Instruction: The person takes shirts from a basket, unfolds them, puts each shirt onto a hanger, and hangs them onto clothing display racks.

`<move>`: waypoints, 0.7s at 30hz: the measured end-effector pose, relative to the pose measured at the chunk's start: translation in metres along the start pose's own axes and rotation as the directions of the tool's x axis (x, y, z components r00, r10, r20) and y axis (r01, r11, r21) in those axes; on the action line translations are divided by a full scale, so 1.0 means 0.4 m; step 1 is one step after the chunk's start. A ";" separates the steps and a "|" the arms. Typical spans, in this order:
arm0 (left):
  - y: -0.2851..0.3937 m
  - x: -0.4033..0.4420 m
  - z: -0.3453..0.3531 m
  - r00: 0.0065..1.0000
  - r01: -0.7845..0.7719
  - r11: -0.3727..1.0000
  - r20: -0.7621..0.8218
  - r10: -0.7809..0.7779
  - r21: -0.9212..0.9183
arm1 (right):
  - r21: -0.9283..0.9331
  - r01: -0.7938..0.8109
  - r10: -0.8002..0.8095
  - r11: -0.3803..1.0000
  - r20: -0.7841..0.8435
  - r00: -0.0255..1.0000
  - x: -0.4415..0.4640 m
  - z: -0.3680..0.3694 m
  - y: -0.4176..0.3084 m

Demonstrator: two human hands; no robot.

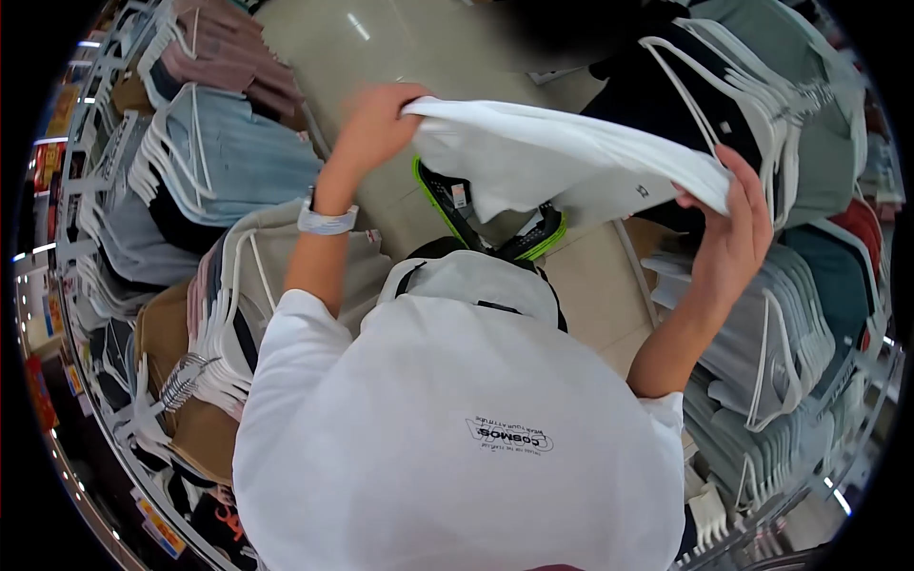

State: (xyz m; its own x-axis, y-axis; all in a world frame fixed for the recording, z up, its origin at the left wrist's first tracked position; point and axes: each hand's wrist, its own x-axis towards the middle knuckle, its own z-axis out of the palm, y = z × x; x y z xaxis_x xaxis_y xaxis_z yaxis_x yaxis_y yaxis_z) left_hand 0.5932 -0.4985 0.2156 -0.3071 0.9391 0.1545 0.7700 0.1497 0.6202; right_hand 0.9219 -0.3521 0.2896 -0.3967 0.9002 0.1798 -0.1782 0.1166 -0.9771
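Note:
A white garment (533,147), which looks like a T-shirt with a small dark logo, is stretched sideways in front of me. My left hand (383,119) is closed on its left end, and a pale band circles that wrist. At the other end, my right hand (738,214) grips the fabric with the thumb on the near side and the fingers behind. The middle of the cloth sags and hangs in folds. Below it, partly covered, are black objects with lime-green edges (543,233), one bearing a small white tag (459,196).
Racks of clothes on white hangers flank me: light blue tops (252,143) and beige ones (276,271) left, black (657,105) and grey ones (762,333) right. Metal rails curve along both sides. Tiled floor (371,43) runs ahead. A dark blurred shape (571,33) is at the top.

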 end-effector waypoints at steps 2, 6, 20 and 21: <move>-0.022 -0.016 0.033 1.000 -0.009 0.998 -0.017 0.008 -0.058 | -0.085 0.042 -0.051 0.995 -0.101 0.994 -0.016 0.007 0.027; -0.099 0.003 0.090 0.938 0.212 0.847 0.344 -0.036 -0.488 | -0.148 0.084 -0.092 0.985 -0.052 0.994 -0.047 0.017 0.053; -0.186 0.154 0.018 0.500 -0.006 0.791 0.683 0.533 -0.612 | -0.670 -0.269 -0.197 0.692 -0.533 0.823 -0.151 0.167 0.091; -0.182 0.165 0.006 0.438 -0.010 0.811 0.726 0.530 -0.586 | -0.735 -0.233 -0.267 0.637 -0.493 0.828 -0.161 0.169 0.086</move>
State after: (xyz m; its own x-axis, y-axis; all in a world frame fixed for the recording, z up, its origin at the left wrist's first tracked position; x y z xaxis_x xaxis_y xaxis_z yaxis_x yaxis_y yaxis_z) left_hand 0.5184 -0.4465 0.1788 0.6796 0.7155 -0.1620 0.2999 -0.0694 0.9515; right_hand 0.8803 -0.4344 0.2521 0.1635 0.9212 0.3531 0.6410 0.1729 -0.7478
